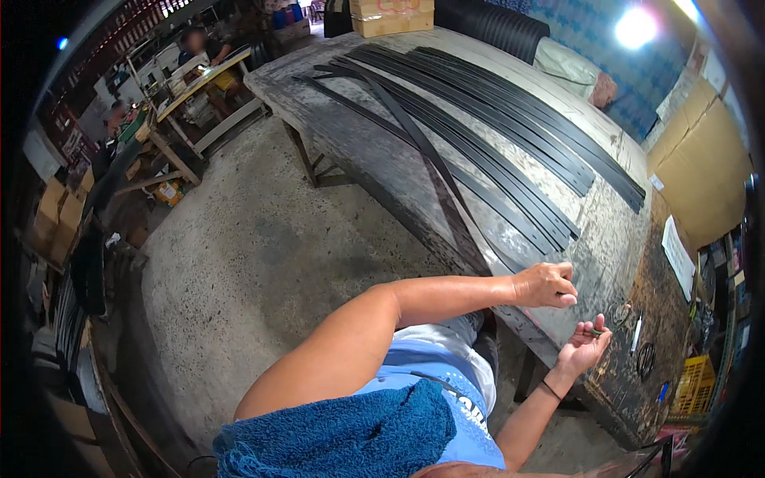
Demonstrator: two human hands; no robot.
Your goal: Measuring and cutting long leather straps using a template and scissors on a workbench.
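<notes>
My left hand (546, 285) is over the near edge of the worktable (610, 247), its fingers curled closed; whatever they may hold is hidden. Just nearer to me, palm up, my right hand (584, 344) has its fingers bent around a small dark greenish thing (594, 331), too small to name. Several long flat black strips (478, 131) lie side by side along the table. One loose strip (426, 151) crosses over others and runs toward the table edge by my left hand.
Right of my hands lie a thin wire coil (619, 315), a white pen-like stick (636, 333) and a black ring coil (645, 360). A yellow crate (695, 386) and cardboard (701, 167) stand beyond. Far left, a person (203, 57) sits at another table.
</notes>
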